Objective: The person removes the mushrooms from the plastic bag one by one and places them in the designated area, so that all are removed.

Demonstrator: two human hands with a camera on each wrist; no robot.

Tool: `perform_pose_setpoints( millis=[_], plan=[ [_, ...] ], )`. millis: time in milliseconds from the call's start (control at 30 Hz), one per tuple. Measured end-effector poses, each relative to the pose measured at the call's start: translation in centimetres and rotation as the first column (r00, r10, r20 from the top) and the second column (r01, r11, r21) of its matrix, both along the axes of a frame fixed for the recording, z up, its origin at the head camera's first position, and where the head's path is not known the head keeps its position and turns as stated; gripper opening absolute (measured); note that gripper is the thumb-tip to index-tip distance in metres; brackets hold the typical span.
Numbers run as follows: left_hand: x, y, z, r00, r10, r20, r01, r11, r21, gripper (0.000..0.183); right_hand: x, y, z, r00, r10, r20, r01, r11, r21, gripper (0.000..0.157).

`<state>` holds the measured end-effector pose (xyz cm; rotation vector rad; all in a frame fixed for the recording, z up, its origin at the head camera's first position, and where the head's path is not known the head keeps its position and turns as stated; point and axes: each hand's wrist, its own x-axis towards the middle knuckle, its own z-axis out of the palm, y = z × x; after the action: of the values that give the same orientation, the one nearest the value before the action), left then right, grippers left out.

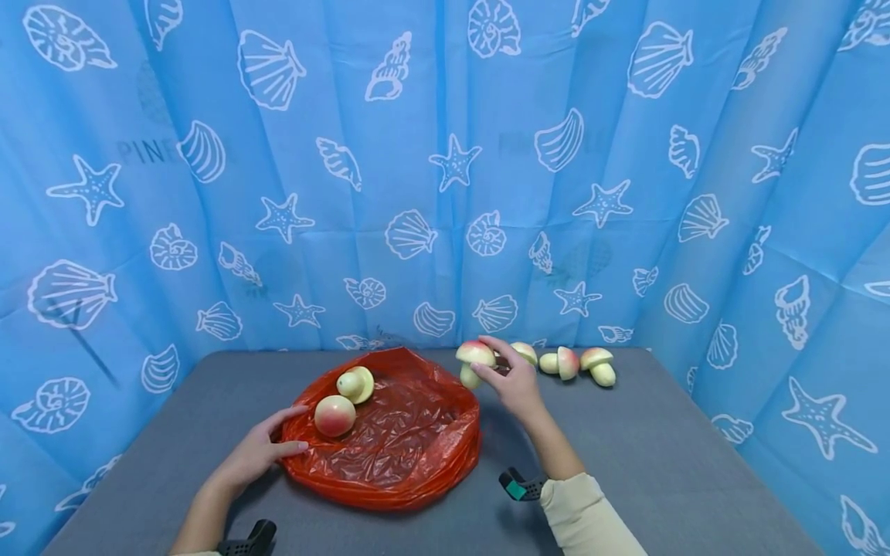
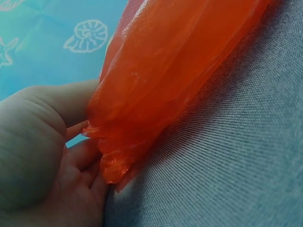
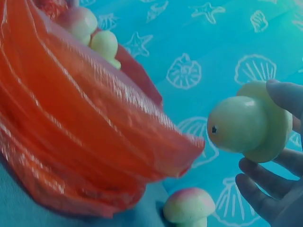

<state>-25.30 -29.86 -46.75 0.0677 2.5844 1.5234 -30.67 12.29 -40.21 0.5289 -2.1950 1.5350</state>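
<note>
A toy mushroom [image 1: 476, 357] with a pink-topped cap and pale stem is held by my right hand [image 1: 518, 382], above the bag's right rim. In the right wrist view, thumb and fingers grip its cap [image 3: 281, 127], and the stem points toward the bag. The red plastic bag [image 1: 389, 494] lies spread with its mouth wide. My left hand [image 1: 257, 448] holds its left rim; in the left wrist view the red film [image 2: 142, 94] sits between thumb and fingers, partly hiding the fingertips. Two toy mushrooms, one cap-up [image 1: 335, 416] and one stem-up [image 1: 356, 384], lie inside the bag's left side.
Along the back right of the grey table [image 1: 667, 463] lie more toy mushrooms: one partly behind my right hand [image 1: 524, 353], one on its side [image 1: 560, 363], and one tilted [image 1: 599, 366]. A blue curtain [image 1: 445, 193] with white shell prints stands behind and beside the table.
</note>
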Motion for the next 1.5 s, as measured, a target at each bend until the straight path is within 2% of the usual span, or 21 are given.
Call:
perform_pose_setpoints(
  millis=[133,367,700,933,1200,1500],
  plan=[
    [0.0,0.0,0.0,1.000,0.002,0.010,-0.002,1.000,0.003,0.073,-0.8,0.8,-1.2,0.998,-0.069,0.014,0.068,0.996,0.050,0.046],
    [0.0,0.0,0.3,1.000,-0.007,0.024,0.006,1.000,0.020,0.073,-1.4,1.6,-2.1,0.989,-0.132,0.069,0.122,0.984,0.133,0.049],
    [0.0,0.0,0.2,1.000,-0.011,0.025,0.010,1.000,0.022,0.073,-1.9,2.2,-3.8,0.961,-0.226,0.158,0.171,0.937,0.303,0.049],
    [-0.1,0.0,0.2,0.999,0.006,0.034,-0.006,1.000,0.022,0.072,-1.8,2.6,-4.1,0.948,-0.249,0.196,0.172,0.924,0.341,0.047],
    [0.1,0.0,0.3,1.000,-0.012,0.020,0.011,1.000,0.024,0.072,-1.8,2.7,-4.4,0.934,-0.279,0.222,0.177,0.903,0.392,0.047],
    [-0.3,-0.2,0.0,1.000,-0.019,0.009,0.019,1.000,0.015,0.073,-1.9,2.7,-4.6,0.928,-0.288,0.237,0.184,0.906,0.382,0.046]
  ],
)
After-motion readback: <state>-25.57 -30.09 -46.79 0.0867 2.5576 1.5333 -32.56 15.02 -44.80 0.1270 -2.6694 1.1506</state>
